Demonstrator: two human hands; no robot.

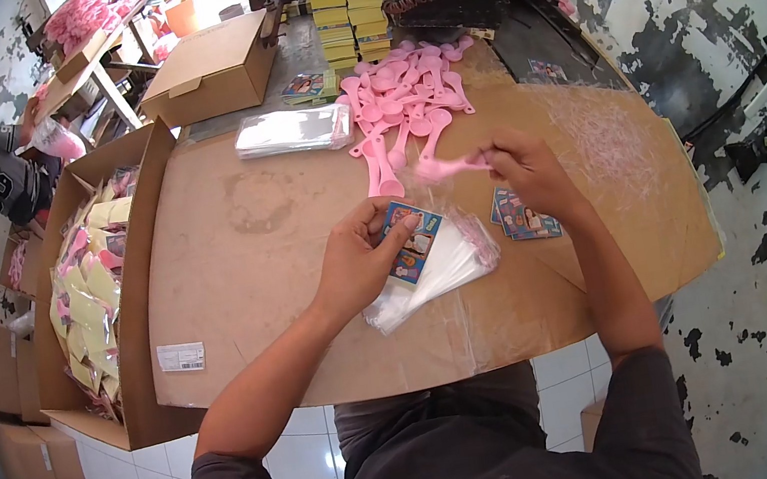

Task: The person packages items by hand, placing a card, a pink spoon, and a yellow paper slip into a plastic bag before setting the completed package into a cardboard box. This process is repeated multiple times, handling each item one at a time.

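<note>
My left hand pinches a small blue printed card between thumb and fingers, above a fanned stack of clear plastic bags. My right hand grips the handle end of a pink plastic spoon, slightly blurred, with its bowl pointing left. Just beyond it lies a pile of pink spoons. Below my right hand, a few more printed cards rest on the cardboard-covered table.
To the left stands an open carton with many packed pouches. A stack of clear bags, a closed box and piled card bundles sit farther back. Another person is at far left. Plastic scraps lie at right.
</note>
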